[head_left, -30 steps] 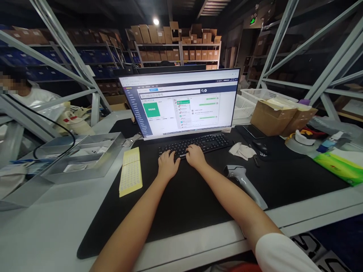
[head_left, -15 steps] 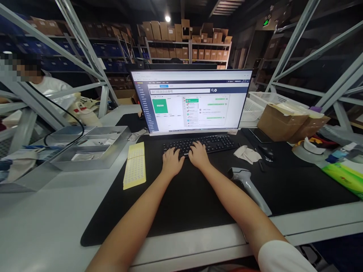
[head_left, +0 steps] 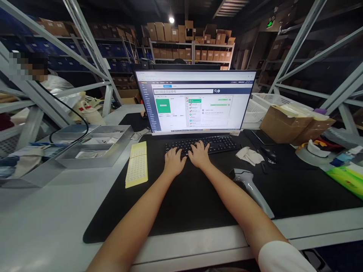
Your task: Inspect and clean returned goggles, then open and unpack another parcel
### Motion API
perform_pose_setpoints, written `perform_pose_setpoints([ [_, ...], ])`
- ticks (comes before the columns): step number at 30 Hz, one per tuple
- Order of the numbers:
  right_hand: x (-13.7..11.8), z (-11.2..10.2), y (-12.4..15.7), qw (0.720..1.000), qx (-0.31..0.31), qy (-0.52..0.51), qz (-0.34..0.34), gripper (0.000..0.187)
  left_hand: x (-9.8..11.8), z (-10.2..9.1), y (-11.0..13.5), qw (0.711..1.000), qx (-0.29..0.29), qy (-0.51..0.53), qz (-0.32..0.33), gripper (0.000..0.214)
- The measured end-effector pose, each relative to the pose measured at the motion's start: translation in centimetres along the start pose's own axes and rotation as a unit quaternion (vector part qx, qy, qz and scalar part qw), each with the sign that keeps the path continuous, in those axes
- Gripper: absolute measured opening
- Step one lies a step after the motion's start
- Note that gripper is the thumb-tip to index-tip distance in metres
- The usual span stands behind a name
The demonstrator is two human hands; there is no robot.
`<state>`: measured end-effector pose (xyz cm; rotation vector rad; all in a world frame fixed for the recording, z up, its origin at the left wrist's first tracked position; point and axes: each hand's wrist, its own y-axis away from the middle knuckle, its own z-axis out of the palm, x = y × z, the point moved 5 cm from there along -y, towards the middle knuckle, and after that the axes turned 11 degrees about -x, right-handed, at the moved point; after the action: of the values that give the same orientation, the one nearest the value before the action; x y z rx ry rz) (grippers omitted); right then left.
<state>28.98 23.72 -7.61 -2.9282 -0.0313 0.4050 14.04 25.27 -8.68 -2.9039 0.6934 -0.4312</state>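
Note:
My left hand (head_left: 173, 161) and my right hand (head_left: 199, 155) rest side by side on the left half of a black keyboard (head_left: 218, 142), fingers spread on the keys, holding nothing. The keyboard lies on a black desk mat (head_left: 187, 200) in front of a wide monitor (head_left: 195, 100) that shows a web page with a green tile and a chat window. A grey handheld barcode scanner (head_left: 251, 185) lies on the mat just right of my right forearm.
A yellow label sheet (head_left: 137, 164) and clear acrylic trays (head_left: 96, 147) are at left. A black mouse (head_left: 268, 153), crumpled cloth (head_left: 248, 155), cardboard boxes (head_left: 292, 122), tape roll (head_left: 312, 151) and green packet (head_left: 347, 175) are at right. A person sits far left behind grey shelf struts.
My hands stay on the keyboard with small finger movements. The view has drifted a little left, so everything sits slightly further right in the picture.

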Motion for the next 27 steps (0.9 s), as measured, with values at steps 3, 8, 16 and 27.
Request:
perform_pose_setpoints([
  [3, 0.3, -0.2, 0.1, 1.0, 0.009, -0.011, 0.017, 0.049, 0.0, -0.1, 0.0, 1.0, 0.0, 0.004, -0.001, 0.052],
  [8, 0.6, -0.3, 0.1, 0.999, 0.017, -0.026, 0.032, 0.046, 0.1, -0.2, 0.1, 1.0, -0.009, 0.007, -0.003, 0.053],
  [16, 4.7, -1.8, -0.5, 0.978, 0.041, -0.05, 0.197, 0.053, 0.1, -0.2, 0.0, 1.0, -0.014, 0.001, -0.002, 0.054],
  [27, 5.4, -1.8, -0.7, 0.979, 0.039, -0.061, 0.189, 0.057, 0.1, -0.1, 0.0, 1.0, -0.013, -0.001, 0.001, 0.054],
])
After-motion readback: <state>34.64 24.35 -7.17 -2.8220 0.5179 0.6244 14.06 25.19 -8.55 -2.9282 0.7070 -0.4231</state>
